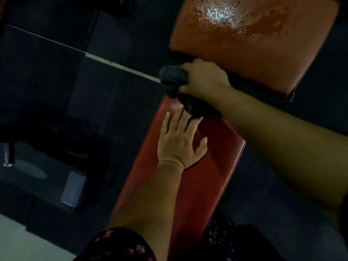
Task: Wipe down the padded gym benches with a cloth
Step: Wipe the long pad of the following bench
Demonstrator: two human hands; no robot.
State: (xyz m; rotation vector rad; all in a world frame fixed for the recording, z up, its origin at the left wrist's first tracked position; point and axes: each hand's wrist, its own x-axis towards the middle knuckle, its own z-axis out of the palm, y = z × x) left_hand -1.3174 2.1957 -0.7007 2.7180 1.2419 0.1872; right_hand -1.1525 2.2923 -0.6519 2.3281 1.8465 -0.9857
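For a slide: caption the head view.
Right hand grips dark cloth at end of red bench pad; left hand rests flat on it.

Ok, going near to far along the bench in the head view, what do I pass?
Floral sleeve → left hand flat on the red pad → cloth in the right hand → orange pad.

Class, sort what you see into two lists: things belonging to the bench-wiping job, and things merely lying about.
Job: dark cloth, gripped by the right hand; left hand, flat on the red bench pad; orange pad beyond.
Lying about: grey block on the floor; black floor mat.
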